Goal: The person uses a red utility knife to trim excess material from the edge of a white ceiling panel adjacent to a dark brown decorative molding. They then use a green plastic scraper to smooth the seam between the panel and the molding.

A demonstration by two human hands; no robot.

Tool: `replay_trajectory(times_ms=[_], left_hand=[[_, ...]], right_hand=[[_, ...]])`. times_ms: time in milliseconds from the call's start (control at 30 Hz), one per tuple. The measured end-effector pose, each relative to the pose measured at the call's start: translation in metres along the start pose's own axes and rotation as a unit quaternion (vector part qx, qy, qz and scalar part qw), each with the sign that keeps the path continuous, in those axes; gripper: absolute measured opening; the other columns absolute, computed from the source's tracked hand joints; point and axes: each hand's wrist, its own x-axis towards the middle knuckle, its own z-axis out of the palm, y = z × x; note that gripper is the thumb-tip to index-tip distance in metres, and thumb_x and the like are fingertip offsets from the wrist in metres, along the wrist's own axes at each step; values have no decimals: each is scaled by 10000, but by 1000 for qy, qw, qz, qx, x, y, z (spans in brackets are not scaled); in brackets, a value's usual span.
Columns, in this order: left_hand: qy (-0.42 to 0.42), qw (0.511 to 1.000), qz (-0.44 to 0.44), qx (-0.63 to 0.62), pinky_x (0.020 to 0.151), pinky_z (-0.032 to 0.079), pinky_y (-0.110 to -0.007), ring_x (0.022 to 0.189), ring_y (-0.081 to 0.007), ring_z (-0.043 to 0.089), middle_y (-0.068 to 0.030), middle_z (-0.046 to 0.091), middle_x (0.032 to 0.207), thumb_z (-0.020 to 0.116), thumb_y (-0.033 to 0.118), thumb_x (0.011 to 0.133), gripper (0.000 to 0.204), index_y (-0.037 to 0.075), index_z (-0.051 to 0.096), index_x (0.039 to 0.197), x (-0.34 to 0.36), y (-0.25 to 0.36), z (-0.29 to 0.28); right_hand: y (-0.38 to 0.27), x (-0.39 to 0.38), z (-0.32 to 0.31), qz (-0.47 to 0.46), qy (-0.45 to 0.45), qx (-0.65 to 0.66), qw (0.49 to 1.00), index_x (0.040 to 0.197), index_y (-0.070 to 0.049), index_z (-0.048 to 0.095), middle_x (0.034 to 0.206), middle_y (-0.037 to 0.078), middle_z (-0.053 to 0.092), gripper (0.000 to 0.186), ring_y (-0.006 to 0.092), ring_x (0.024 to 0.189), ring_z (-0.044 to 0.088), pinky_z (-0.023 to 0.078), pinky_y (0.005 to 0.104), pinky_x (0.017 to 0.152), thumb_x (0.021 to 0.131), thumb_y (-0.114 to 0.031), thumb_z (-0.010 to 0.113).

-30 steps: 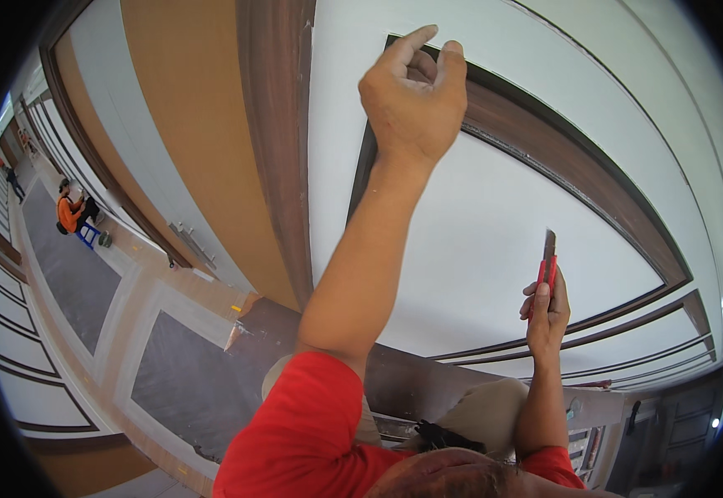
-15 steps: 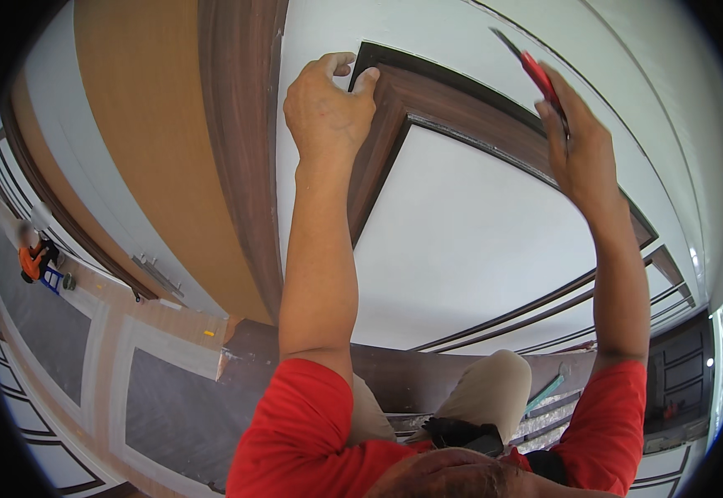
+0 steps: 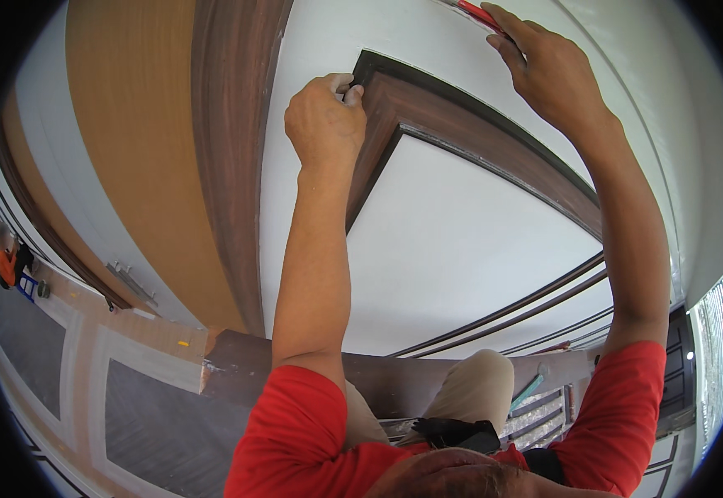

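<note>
Red cutter knife (image 3: 481, 14): up at the top edge of the head view, in the right hand (image 3: 554, 75), its body jutting out past the fingertips to the left; its tip runs too near the picture's edge to make out.
Right hand: closed on the knife, raised above the frame's long upper side, arm stretched over the panel's right end.
Left hand (image 3: 326, 124): at the upper left corner of the dark wooden frame (image 3: 461, 131), just beside its black edge, thumb and forefinger nearly together; I cannot tell whether they pinch anything.
Knife and left hand: well apart, the knife higher and to the right.
White panel (image 3: 452, 241): inside the frame, below both hands.
Brown upright trim (image 3: 237, 124): left of the left hand.
</note>
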Motion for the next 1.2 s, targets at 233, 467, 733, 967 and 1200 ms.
replay_trajectory(times_ms=[233, 467, 733, 967, 1200], left_hand=[[4, 1000, -23, -7, 827, 560, -382, 793, -313, 743, -148, 783, 911, 782, 227, 881, 228, 55, 806, 1028, 2, -5, -2], [-10, 999, -43, -8, 827, 565, -385, 797, -307, 746, -156, 779, 883, 804, 252, 867, 250, 58, 808, 1024, 2, -6, -5], [-15, 999, -49, -11, 788, 571, -389, 801, -299, 750, -160, 775, 868, 803, 262, 874, 247, 67, 807, 1026, 0, -3, -4], [-1, 999, -42, -1, 787, 572, -385, 818, -294, 753, -118, 783, 874, 756, 173, 898, 166, 60, 795, 1014, -2, -1, -3], [-6, 999, -41, -16, 806, 574, -385, 802, -302, 756, -160, 780, 882, 801, 259, 880, 258, 58, 803, 1041, 0, -6, 1]], right_hand=[[-17, 8, -11, -7, -34, -96, 995, 1460, -81, 549, 1066, 209, 721, 432, 321, 860, 711, 575, 424, 787, 1061, -245, 545], [-34, 3, -35, -9, -107, -197, 975, 1454, -82, 552, 957, 171, 729, 422, 277, 768, 698, 576, 410, 703, 1065, -244, 535], [-37, 9, -39, -11, -96, -161, 982, 1454, -63, 534, 910, 161, 718, 418, 273, 750, 690, 571, 396, 674, 1079, -245, 507], [-40, 12, -37, -24, -100, -138, 985, 1480, -53, 507, 874, 175, 711, 444, 290, 734, 688, 573, 418, 675, 1085, -256, 495], [-2, 5, -4, -40, -47, -249, 966, 1326, -60, 615, 896, 183, 726, 316, 332, 781, 712, 569, 431, 716, 1025, -154, 586]])
